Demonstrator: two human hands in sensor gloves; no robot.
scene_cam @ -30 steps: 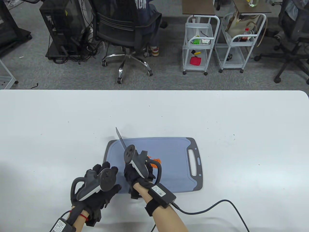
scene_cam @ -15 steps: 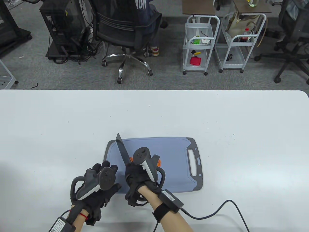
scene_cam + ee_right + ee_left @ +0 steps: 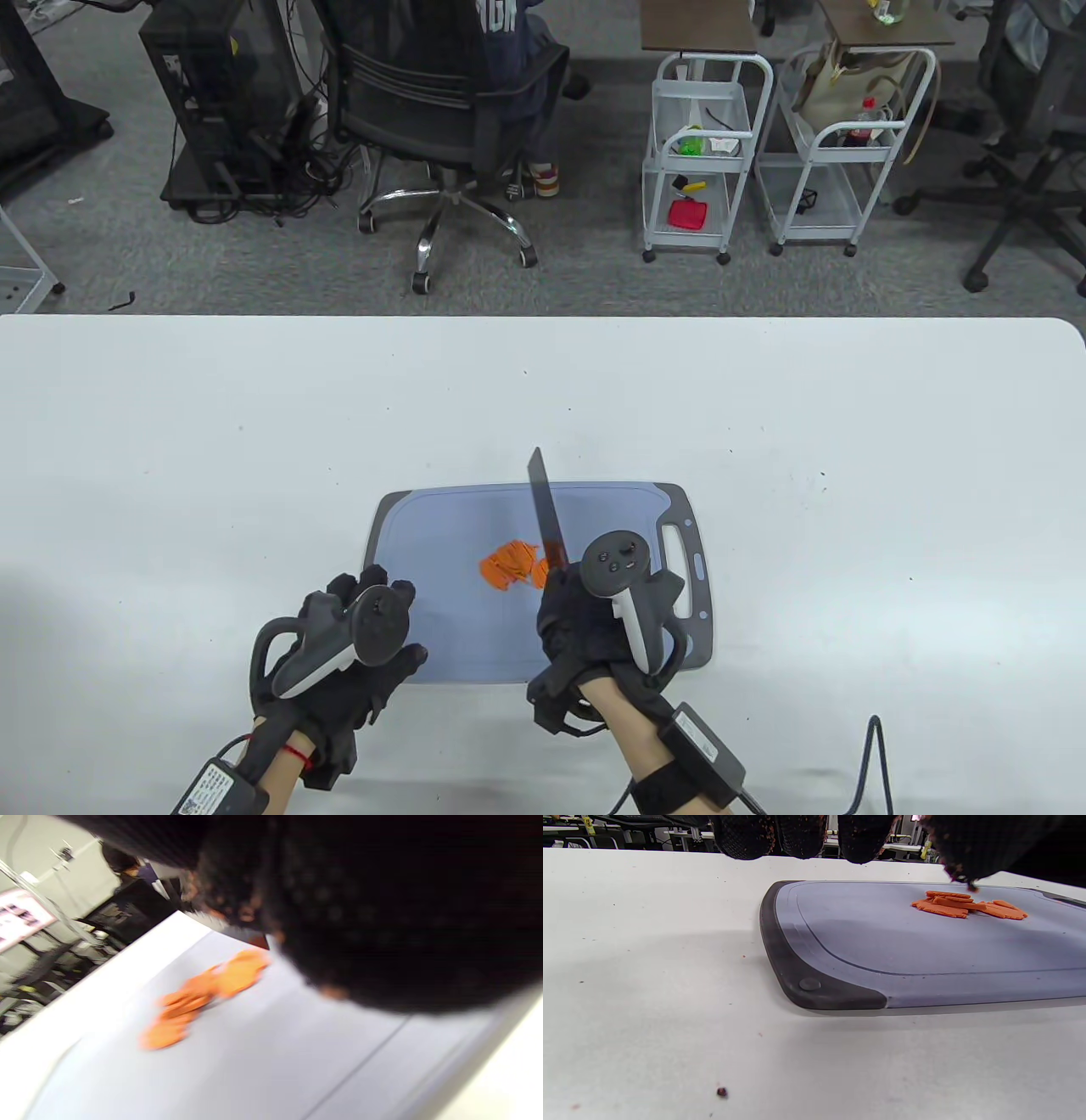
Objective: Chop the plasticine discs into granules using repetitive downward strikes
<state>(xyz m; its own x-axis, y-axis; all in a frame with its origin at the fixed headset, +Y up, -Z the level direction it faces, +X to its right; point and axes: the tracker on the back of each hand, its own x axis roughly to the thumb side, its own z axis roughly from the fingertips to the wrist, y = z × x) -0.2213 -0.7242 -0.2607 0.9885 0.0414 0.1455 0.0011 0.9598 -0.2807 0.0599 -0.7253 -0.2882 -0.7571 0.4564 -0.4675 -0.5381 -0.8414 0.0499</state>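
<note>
The left hand (image 3: 356,654) rests at the near left corner of the cutting board (image 3: 441,526), fingers (image 3: 746,836) loosely side by side, holding nothing. The right hand (image 3: 585,628) grips a knife (image 3: 545,518), fingers wrapped around its handle, blade pointing away. Orange plasticine discs (image 3: 512,564) lie overlapping mid-board, just left of the blade.

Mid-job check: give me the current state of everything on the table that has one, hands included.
plasticine discs: flat orange slices, overlapping in a small pile on the board, not yet granules.
knife: gripped, blade pointing away over the board, beside the pile.
right hand: grips the knife handle.
left hand: holds nothing, at the board's near left corner.
cutting board: flat on the table.
</note>
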